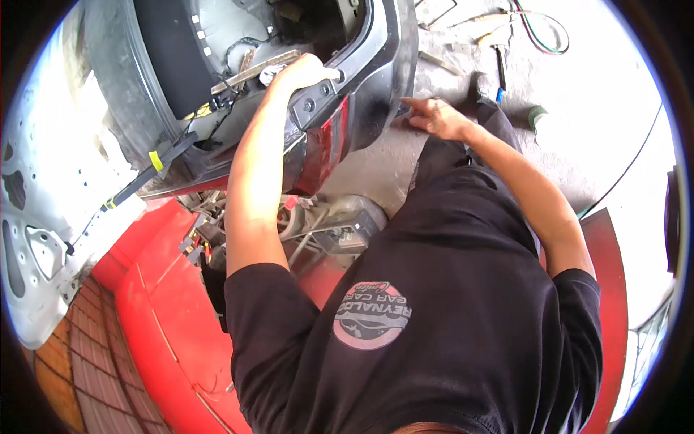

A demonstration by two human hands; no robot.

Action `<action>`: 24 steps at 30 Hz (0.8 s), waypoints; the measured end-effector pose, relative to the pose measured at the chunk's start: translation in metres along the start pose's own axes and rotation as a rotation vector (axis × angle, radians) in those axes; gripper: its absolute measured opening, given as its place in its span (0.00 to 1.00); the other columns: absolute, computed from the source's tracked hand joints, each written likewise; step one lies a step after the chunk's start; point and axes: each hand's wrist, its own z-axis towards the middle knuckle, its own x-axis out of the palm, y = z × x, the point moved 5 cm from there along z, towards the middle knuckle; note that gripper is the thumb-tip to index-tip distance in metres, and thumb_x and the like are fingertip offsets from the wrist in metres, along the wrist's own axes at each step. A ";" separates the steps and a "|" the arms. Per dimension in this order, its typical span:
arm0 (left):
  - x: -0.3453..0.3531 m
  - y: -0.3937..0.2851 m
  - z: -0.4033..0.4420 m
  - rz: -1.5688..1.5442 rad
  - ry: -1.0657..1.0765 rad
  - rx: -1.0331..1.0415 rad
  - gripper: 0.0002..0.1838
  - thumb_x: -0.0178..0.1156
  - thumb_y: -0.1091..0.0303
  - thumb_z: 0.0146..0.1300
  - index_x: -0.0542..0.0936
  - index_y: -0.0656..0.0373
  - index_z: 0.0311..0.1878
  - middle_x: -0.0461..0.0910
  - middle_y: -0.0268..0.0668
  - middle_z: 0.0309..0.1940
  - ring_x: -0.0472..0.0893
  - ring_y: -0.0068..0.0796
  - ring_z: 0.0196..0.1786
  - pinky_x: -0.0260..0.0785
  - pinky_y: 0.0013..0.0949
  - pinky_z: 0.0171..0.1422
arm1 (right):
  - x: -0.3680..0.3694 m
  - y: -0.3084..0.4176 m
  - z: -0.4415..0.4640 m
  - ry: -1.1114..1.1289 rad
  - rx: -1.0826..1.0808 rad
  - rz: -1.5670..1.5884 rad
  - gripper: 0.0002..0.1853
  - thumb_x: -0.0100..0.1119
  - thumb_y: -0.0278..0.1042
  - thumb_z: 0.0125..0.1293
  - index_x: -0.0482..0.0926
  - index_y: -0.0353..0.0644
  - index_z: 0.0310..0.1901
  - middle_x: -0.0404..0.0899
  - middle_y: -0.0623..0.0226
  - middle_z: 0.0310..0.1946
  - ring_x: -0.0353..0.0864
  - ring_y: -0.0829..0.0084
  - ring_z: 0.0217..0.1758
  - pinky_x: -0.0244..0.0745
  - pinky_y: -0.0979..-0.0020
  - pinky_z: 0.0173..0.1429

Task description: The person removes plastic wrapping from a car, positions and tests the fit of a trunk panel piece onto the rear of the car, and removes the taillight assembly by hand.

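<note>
My left hand [305,72] is at the rear opening of a dark car body [394,54], above the edge by the tail light. Its fingers are curled and mostly hidden, the thumb stretched to the right; what they grip, if anything, cannot be made out. Just left of it are a crumpled white piece [270,74] and a long worn strip [249,74]. Below the hand sits a dark bracket [311,105] with round fasteners, beside the red tail light [334,134]. My right hand [436,118] is by the bumper's outer corner, fingers apart, index finger pointing at it.
Loose wiring [230,94] hangs inside the car's rear. A raised white panel [43,246] stands at left, with a strut [152,170] running to the car. Red panel [166,304] and metal parts [340,228] lie below. Tools and a hose [538,43] lie on the floor.
</note>
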 end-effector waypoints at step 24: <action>0.012 0.023 -0.001 -0.769 0.239 0.041 0.20 0.62 0.53 0.74 0.89 0.60 0.52 0.89 0.35 0.44 0.85 0.26 0.45 0.77 0.34 0.55 | 0.064 0.070 0.060 0.006 -0.132 -0.062 0.44 0.63 0.33 0.69 0.49 0.18 0.76 0.67 0.23 0.67 0.65 0.34 0.75 0.65 0.53 0.76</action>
